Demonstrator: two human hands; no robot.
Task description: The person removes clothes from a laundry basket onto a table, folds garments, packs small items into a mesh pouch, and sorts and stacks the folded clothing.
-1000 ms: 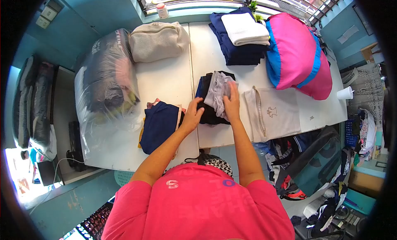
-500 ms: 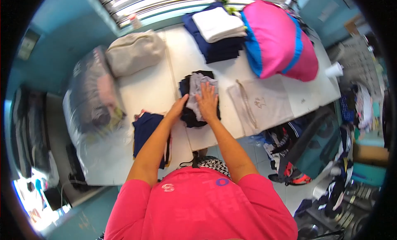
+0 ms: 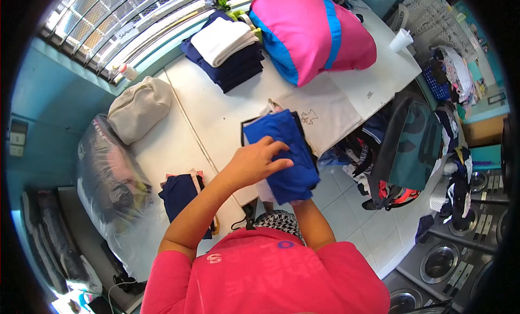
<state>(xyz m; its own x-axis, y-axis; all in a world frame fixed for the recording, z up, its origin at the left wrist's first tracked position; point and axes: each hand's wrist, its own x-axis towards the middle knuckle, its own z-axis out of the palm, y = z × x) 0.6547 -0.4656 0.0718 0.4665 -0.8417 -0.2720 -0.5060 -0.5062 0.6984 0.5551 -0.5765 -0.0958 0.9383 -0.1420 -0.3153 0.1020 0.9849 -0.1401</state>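
A folded stack with a bright blue cloth (image 3: 290,162) on top and black and pale cloth at its edges is over the front part of the white table (image 3: 216,119). My left hand (image 3: 264,159) lies on top of the blue cloth, its fingers apart. Under the stack goes my right forearm, and the cloth hides that hand's fingers. Just beyond and to the right, a flat white pouch (image 3: 325,111) with a printed drawing lies partly beneath the stack. To the left is a dark navy folded pile (image 3: 181,197).
Navy folded clothes (image 3: 233,73) with a white towel (image 3: 223,39) stand at the back, beside a big pink and blue bag (image 3: 309,32). A beige pouch (image 3: 140,109) and a clear plastic bag (image 3: 111,173) are at the left. A white cup (image 3: 401,40) stands right.
The view has turned. The folded stack has moved right onto the pouch's edge, and blue cloth now faces up instead of grey. My right hand has gone from the top to underneath it.
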